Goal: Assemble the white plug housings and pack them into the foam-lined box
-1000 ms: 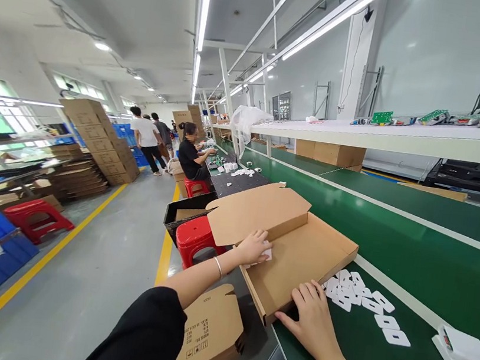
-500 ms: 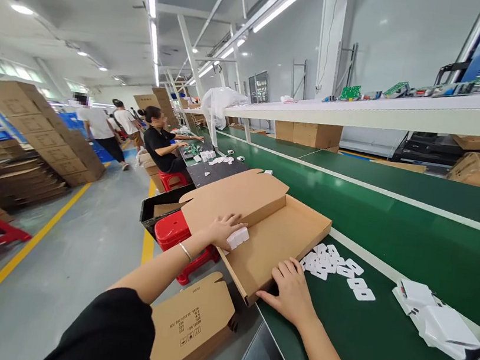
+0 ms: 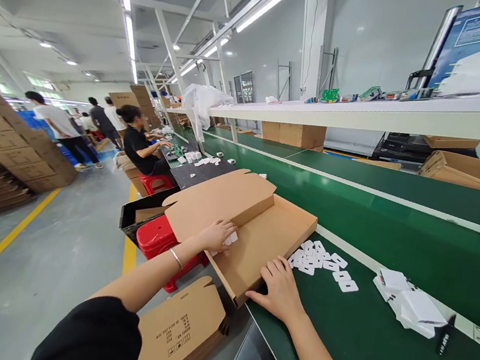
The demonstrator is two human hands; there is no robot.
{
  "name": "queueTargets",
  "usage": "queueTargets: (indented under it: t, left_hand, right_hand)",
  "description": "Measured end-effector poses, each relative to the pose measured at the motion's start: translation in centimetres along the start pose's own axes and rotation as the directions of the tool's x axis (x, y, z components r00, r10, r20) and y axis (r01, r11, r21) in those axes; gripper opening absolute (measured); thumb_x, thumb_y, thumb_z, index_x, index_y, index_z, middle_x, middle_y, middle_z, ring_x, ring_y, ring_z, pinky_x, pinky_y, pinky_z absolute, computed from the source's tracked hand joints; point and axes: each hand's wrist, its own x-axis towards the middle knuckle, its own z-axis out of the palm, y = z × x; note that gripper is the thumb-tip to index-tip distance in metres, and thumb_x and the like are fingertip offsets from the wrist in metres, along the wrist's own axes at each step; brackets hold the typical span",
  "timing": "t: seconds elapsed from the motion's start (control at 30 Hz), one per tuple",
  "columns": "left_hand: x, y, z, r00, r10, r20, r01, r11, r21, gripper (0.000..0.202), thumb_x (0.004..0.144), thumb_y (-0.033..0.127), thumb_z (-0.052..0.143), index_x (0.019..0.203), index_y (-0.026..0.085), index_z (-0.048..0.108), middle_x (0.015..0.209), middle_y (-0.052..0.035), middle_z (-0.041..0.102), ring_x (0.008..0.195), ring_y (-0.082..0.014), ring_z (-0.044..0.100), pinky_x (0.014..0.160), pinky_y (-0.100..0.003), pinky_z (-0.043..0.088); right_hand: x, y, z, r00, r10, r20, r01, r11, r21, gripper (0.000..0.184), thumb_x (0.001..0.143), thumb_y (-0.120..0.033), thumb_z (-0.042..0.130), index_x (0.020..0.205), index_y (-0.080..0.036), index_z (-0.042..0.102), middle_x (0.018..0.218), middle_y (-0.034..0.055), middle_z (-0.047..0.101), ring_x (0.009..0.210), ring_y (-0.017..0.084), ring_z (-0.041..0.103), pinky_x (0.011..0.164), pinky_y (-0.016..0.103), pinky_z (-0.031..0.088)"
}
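Observation:
An open cardboard box (image 3: 256, 254) lies tilted across the green bench edge, its lid flap (image 3: 223, 198) folded back. My left hand (image 3: 218, 235) is at the box's left side, its fingers curled over a small row of white plastic pieces (image 3: 230, 239) that it partly hides. My right hand (image 3: 279, 288) grips the near right wall of the box, fingers over the rim and thumb by the front corner. Just right of the box, several flat white plates with small cut-outs (image 3: 317, 256) are scattered on the green surface.
White casings (image 3: 410, 302) and a black marker (image 3: 445, 335) lie farther right on the green bench (image 3: 359, 351). Below left are flattened printed cartons (image 3: 181, 329), a red stool (image 3: 156, 237) and a black crate (image 3: 141, 214). A seated co-worker (image 3: 142, 145) works farther along.
The view has turned slightly right. My left hand's fingers, spread over the white pieces before, now curl round them. My right hand stays on the box wall.

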Motion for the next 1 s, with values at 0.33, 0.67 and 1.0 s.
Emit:
queueTargets:
  t: [0.33, 0.67, 1.0]
  left_hand:
    - [1.8, 2.3, 0.1, 0.983, -0.109, -0.151, 0.099, 0.992, -0.075, 0.031, 0.1, 0.04, 0.051, 0.117, 0.021, 0.069, 0.119, -0.0144, 0.076, 0.123, -0.03, 0.066, 0.115, -0.048, 0.043]
    - [5.1, 11.1, -2.4, 0.834, 0.088, -0.545, -0.134, 0.99, -0.044, 0.044, 0.097, 0.041, 0.042, 0.131, 0.024, 0.065, 0.137, -0.0147, 0.07, 0.122, -0.0354, 0.066, 0.108, -0.053, 0.048]
    - [8.8, 32.5, -10.5, 0.736, 0.289, -0.612, -0.499, 0.843, -0.202, 0.035, 0.104, 0.034, 0.047, 0.133, 0.021, 0.061, 0.14, -0.0139, 0.065, 0.131, -0.0311, 0.06, 0.11, -0.046, 0.047]
  right_hand:
    - [-0.3, 0.3, 0.7, 1.0, 0.0, 0.028, -0.001, 1.0, 0.012, 0.058, 0.081, -0.073, 0.078, 0.098, -0.019, 0.067, 0.103, 0.0092, 0.07, 0.108, 0.03, 0.063, 0.12, 0.055, 0.037]
    - [-1.0, 0.5, 2.0, 0.999, -0.037, -0.002, 0.037, 0.998, -0.051, 0.073, 0.085, -0.066, 0.073, 0.134, -0.015, 0.06, 0.135, 0.0138, 0.07, 0.135, 0.028, 0.055, 0.127, 0.046, 0.029]
    - [-7.1, 0.1, -8.0, 0.884, 0.458, -0.097, -0.465, 0.882, -0.073, 0.013, 0.091, -0.019, 0.062, 0.103, -0.018, 0.067, 0.107, 0.0097, 0.072, 0.102, 0.026, 0.065, 0.088, 0.036, 0.048]
